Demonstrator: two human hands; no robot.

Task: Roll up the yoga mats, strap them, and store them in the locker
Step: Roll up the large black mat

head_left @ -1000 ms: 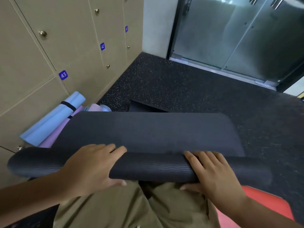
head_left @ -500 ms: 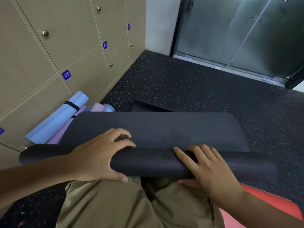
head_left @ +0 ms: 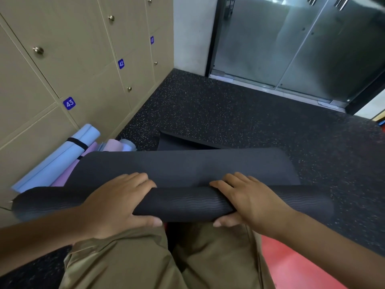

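Observation:
A black yoga mat (head_left: 183,202) lies across the floor in front of my knees, its near part wound into a thick roll and its far part (head_left: 187,165) still flat. My left hand (head_left: 118,202) grips the roll left of centre, fingers over the top and thumb under the near side. My right hand (head_left: 248,200) grips it right of centre the same way. A rolled light-blue mat (head_left: 60,159) with a black strap (head_left: 77,143) leans against the beige lockers (head_left: 83,80) at left, beside a rolled purple mat (head_left: 68,176).
Another dark mat (head_left: 187,142) lies flat beyond the black one. Pink and pale-blue rolls (head_left: 119,145) sit by the locker base. Closed locker doors carry numbers 41 to 43. Glass doors (head_left: 291,49) stand at the far end of the speckled floor. A red mat (head_left: 291,265) lies under my right knee.
Both hands shifted forward over the roll and regripped it. The roll has turned away from me, and the flat part looks shorter.

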